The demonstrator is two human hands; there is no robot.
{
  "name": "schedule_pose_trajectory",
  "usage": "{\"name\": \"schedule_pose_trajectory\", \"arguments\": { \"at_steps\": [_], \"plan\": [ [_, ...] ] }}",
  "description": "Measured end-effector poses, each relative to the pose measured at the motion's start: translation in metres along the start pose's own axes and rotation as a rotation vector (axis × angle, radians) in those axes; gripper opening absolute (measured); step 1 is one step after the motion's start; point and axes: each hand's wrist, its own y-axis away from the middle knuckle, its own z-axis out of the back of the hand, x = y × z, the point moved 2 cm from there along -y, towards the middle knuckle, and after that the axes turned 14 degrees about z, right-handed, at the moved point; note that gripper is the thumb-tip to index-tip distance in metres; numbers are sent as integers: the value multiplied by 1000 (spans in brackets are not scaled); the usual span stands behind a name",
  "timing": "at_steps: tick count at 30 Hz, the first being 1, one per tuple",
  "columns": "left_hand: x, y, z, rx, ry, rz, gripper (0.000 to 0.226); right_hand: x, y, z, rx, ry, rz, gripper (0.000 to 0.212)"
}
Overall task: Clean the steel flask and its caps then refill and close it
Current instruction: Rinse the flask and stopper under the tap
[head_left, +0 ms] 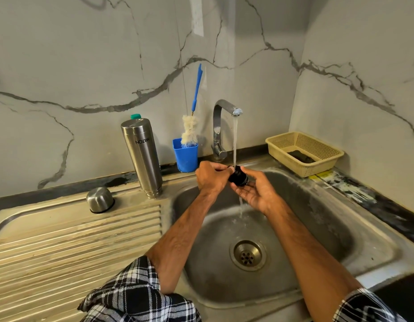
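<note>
One round black cap (238, 177), cylindrical steel flask (142, 156)

Only one bit of text came through on my feed: "MILTON", the brand, in dark capital letters on the brushed body of the steel flask (142, 156). The flask stood mouth-down on the drainboard (76, 231), so the word read upside down, and it sat high up on the flask as it stood, tilted a little along with the flask's lean. It was clear enough to make out every letter. There was also a yellow patch (315, 177) on the counter edge by the basket (280, 145), but it was too smeared to tell if it carried any print
</note>
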Motion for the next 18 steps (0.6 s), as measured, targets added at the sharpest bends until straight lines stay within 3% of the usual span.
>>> {"name": "schedule_pose_trajectory", "arguments": {
  "at_steps": [12, 16, 18],
  "plan": [
    [-2, 1, 6, -43, -36, -10, 16, 0, 1, -1, 43, -39, -29, 40],
    [7, -4, 4, -21, 4, 112, 16, 5, -6, 0, 70, 36, 133, 54],
    [13, -4, 0, 73, -15, 205, 19, 6, -6, -1, 64, 118, 214, 55]
  ]
}}
